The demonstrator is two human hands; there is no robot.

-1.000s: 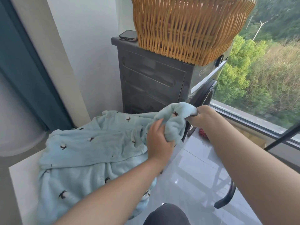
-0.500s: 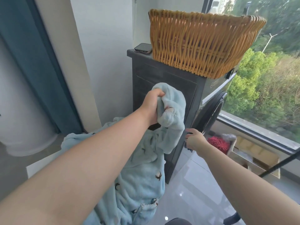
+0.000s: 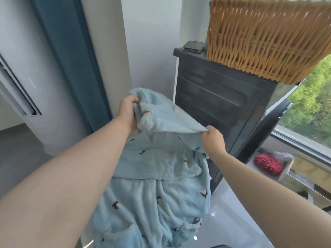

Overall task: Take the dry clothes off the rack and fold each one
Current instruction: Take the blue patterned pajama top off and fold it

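Observation:
A light blue fleece garment with small dark bird prints hangs in the air in front of me, lifted by its top edge. My left hand grips the upper left part of that edge. My right hand pinches the same edge further right, so the cloth stretches between the two hands. The rest of the garment droops below, with pockets showing near the bottom. No drying rack is in view.
A dark grey washing machine stands right behind the garment, with a wicker basket and a phone on top. A teal curtain hangs at the left. A red spiky thing lies in a tray by the window.
The garment has been lifted off the white surface into the air. My left hand raised it, and my right hand, free half a second ago, now pinches the top edge.

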